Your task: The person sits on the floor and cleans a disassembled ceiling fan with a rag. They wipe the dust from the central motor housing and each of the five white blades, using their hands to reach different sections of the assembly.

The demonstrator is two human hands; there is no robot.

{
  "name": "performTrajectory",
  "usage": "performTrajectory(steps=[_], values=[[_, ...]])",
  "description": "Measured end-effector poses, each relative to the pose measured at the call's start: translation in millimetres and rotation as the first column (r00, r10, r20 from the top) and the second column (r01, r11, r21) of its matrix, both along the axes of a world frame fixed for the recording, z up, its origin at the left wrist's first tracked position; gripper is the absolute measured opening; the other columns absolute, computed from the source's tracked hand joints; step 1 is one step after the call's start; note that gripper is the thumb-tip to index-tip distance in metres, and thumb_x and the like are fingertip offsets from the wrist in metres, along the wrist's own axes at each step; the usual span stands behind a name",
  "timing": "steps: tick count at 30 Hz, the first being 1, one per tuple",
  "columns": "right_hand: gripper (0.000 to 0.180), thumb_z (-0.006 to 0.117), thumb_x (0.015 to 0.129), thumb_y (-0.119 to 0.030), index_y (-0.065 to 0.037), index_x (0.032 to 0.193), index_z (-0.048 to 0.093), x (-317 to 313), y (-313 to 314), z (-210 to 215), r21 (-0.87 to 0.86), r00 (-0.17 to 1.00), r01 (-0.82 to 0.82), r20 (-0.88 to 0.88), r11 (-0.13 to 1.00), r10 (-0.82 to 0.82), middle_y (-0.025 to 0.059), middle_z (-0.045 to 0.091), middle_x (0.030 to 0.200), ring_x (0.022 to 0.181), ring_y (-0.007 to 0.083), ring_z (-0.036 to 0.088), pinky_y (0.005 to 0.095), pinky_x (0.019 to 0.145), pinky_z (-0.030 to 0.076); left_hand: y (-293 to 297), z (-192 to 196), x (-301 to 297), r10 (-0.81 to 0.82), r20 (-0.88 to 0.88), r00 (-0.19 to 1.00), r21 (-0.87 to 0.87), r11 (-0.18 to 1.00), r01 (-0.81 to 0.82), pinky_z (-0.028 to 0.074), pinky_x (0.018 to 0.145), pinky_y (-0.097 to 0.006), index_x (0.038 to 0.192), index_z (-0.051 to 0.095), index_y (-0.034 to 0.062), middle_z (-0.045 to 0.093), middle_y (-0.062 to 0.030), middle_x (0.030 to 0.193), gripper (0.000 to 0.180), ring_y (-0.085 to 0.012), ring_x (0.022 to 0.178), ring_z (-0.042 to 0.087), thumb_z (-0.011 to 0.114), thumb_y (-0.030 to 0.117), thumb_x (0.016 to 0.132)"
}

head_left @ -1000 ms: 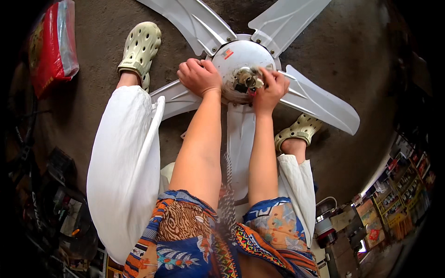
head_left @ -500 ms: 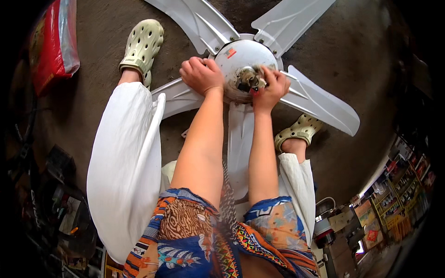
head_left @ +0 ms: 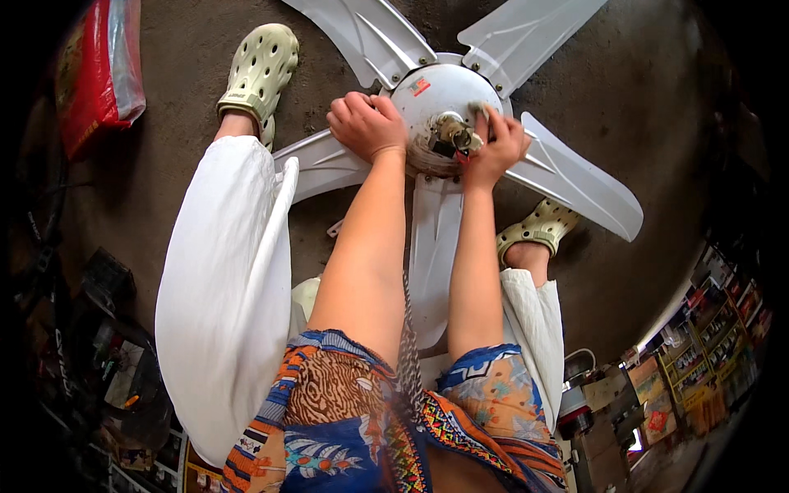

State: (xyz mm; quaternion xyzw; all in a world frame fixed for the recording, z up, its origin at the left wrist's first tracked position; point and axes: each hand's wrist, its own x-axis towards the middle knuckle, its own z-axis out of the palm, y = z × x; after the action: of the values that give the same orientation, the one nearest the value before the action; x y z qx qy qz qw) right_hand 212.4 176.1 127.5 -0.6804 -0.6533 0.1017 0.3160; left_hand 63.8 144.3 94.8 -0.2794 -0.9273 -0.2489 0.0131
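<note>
A white ceiling fan (head_left: 448, 90) lies on the concrete floor (head_left: 657, 107) between my feet. My left hand (head_left: 367, 125) rests curled on the near-left edge of its round motor housing (head_left: 427, 94), pressing down. My right hand (head_left: 496, 146) pinches the metal fitting (head_left: 452, 135) at the centre of that housing, fingers narrowed around it. A red bag (head_left: 94, 70) sits well left of the fan.

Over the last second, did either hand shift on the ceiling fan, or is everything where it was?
Little changed. The right hand crept slightly inward over the metal fitting at the hub's centre, fingers still working there. The left hand stayed pressed on the white motor housing, nothing picked up or released. The fan blades, both feet and the red bag did not move.
</note>
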Motion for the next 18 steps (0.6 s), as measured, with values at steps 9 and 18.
performTrajectory(steps=[9, 18], values=[[0.021, 0.075, 0.074, -0.017, -0.019, 0.095, 0.078, -14, -17, 5, 0.007, 0.992, 0.115, 0.056, 0.993, -0.115, 0.0012, 0.059, 0.086, 0.091, 0.026, 0.052, 0.0412, 0.087, 0.037, 1, -6, 0, 0.022, 0.003, 1.0, -0.01, 1.0, -0.022, 0.042, 0.076, -0.05, 0.077, 0.054, 0.0078, 0.055, -0.013, 0.089, 0.014, -0.0373, 0.087, 0.053, 0.054, 0.021, 0.08], [0.027, 0.076, 0.072, -0.012, -0.019, 0.098, 0.077, -21, -50, 19, -0.069, 0.963, 0.206, 0.19, 0.976, -0.189, 0.0016, 0.06, 0.089, 0.093, 0.0252, 0.051, 0.039, 0.086, 0.038, 1, -1, -2, 0.019, 0.003, 1.0, -0.016, 1.0, -0.019, 0.041, 0.077, -0.049, 0.078, 0.054, 0.0065, 0.055, -0.0138, 0.088, 0.015, -0.0372, 0.087, 0.052, 0.053, 0.021, 0.082]])
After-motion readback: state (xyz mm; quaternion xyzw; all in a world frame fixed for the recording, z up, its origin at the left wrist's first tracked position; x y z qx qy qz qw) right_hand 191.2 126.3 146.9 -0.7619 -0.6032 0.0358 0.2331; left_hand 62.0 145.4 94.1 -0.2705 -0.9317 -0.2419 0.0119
